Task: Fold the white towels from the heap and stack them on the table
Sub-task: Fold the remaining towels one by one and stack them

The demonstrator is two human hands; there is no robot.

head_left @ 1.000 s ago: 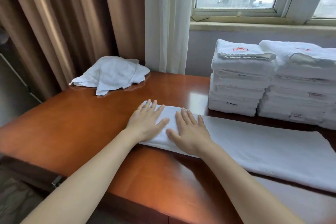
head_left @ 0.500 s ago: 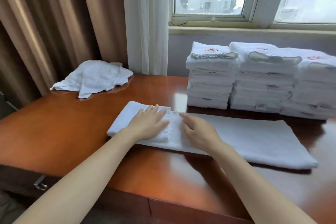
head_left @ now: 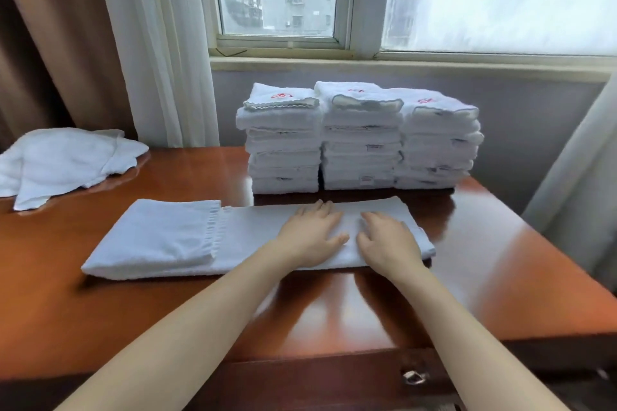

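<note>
half-folded white towel (head_left: 253,237) just in front of the folded towel stacks (head_left: 360,143), long axis along their row, left end doubled over; left hand (head_left: 310,237) and right hand (head_left: 387,240) lie on its right end, fingers unclenched, grasping nothing, right hand nearer the free edge.

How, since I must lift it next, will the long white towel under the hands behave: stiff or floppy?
Probably floppy: the long white terry towel lies limp, its left end doubled over, so lifted ends would likely sag. It may slide easily when pushed, since the glossy wooden table looks slick.
</note>
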